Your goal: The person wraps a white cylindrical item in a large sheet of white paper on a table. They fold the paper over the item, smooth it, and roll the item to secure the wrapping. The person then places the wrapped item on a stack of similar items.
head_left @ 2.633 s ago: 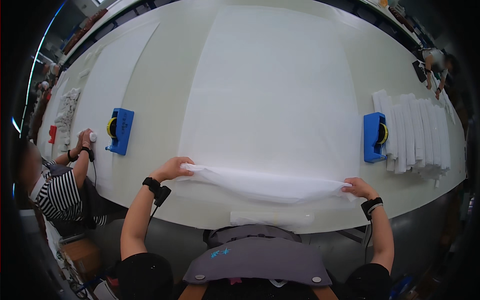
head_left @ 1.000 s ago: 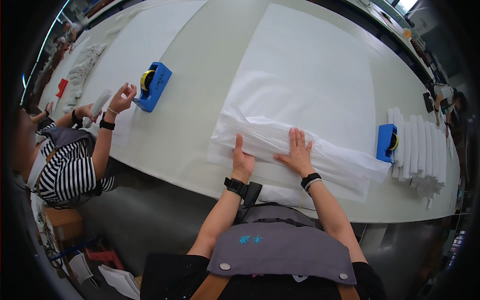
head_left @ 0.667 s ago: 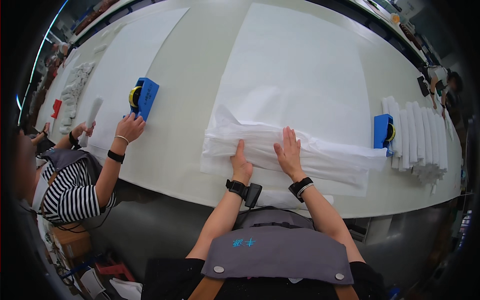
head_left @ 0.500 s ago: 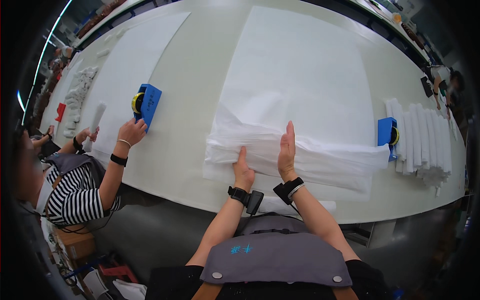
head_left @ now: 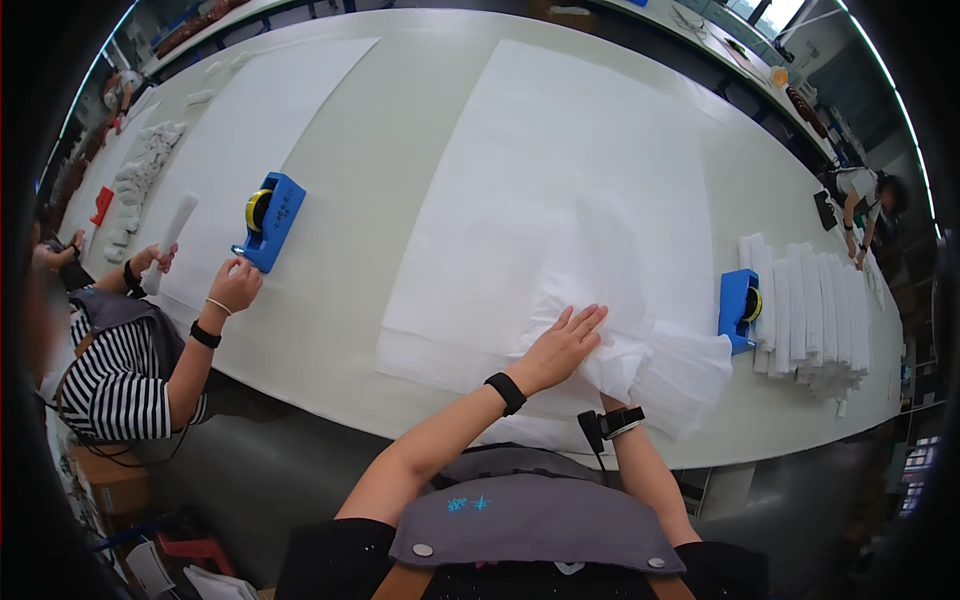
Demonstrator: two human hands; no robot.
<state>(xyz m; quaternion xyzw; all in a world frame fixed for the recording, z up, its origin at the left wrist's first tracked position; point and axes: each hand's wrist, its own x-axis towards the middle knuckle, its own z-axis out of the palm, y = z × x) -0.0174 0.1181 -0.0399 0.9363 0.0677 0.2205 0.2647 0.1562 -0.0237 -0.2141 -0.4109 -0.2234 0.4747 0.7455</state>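
A large white sheet point(head_left: 570, 170) lies spread on the pale table point(head_left: 400, 170). Its near part is gathered into a crumpled, folded bundle point(head_left: 680, 375) close to the table's front edge. My left hand point(head_left: 562, 343) lies flat on this bundle with the fingers spread. My right hand point(head_left: 611, 403) reaches up under the bundle's fold; only its base and the black wristband show, and the fingers are hidden by the sheet.
A blue tape dispenser point(head_left: 739, 308) stands right of the bundle beside a stack of folded white rolls point(head_left: 812, 310). At the left, a co-worker in a striped shirt point(head_left: 115, 375) holds a white roll point(head_left: 172, 225) next to another blue dispenser point(head_left: 270, 220). Another person point(head_left: 868, 195) stands far right.
The long folded strip has been gathered rightward into a shorter bundle. My right hand went under the fold; my left hand moved right on top. The co-worker's hand left the dispenser.
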